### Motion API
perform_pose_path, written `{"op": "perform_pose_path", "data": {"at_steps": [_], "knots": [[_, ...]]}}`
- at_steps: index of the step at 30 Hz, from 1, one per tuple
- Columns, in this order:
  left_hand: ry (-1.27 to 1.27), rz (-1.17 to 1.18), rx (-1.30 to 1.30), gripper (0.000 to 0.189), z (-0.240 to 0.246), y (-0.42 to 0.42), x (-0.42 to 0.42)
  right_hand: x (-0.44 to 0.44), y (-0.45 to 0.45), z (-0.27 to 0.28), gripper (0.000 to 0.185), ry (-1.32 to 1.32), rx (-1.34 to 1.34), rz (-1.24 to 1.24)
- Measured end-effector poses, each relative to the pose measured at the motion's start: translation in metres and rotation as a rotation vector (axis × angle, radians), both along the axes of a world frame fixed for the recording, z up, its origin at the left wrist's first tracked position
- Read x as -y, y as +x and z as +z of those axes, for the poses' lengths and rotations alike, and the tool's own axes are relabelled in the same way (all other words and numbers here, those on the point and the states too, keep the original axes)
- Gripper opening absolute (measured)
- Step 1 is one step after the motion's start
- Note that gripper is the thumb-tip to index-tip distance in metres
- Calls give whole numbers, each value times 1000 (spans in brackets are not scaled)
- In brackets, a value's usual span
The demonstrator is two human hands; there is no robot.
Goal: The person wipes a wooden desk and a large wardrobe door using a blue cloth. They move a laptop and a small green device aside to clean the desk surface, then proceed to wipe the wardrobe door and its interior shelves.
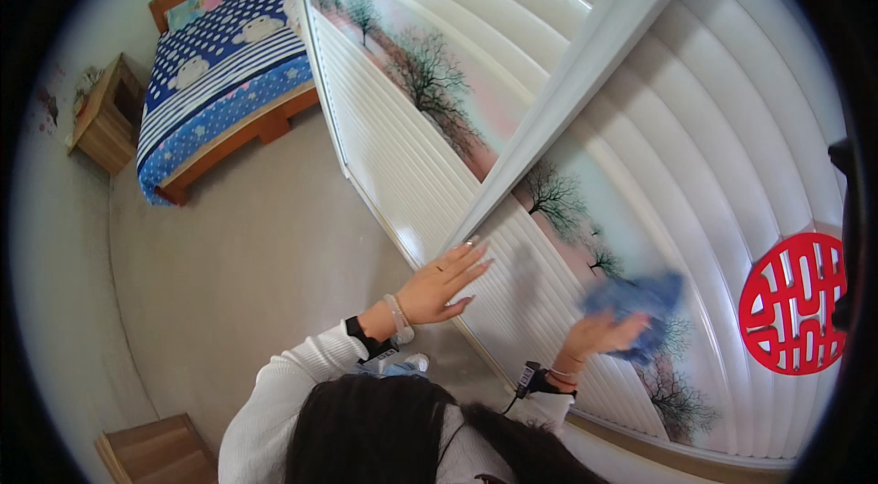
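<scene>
My right hand (607, 333) grips a crumpled blue cloth (638, 312) against the printed tree band of a white sliding wardrobe door (713, 141). Cloth and fingers are blurred. My left hand (442, 285) holds nothing; its fingers are spread near the lower part of the pale upright door frame (549, 120). Whether the left fingertips touch the frame or the door cannot be told. Beyond that frame, a second ribbed door panel (405, 161) carries the same band of bare trees.
A round red paper-cut decoration (792, 305) is on the door at the right. Far left stand a wooden bed (226, 148) with a blue patterned cover and a wooden nightstand (106, 124). Another wooden piece (161, 450) is at the lower left. Grey floor (254, 292) lies between.
</scene>
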State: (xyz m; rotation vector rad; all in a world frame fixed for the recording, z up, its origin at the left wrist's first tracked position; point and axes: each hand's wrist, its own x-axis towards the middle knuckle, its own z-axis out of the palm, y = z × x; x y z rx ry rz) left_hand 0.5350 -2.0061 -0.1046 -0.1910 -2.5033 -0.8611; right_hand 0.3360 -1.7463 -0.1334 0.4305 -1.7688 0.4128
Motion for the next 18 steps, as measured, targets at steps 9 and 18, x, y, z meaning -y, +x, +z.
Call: {"op": "perform_pose_path", "data": {"at_steps": [9,18], "knots": [[48,358,181,62,-30,115,79,43,90,24,35,-101,489,269],[90,659,78,51,-65,263,201,278,98,196,30,171,-132,502]]}}
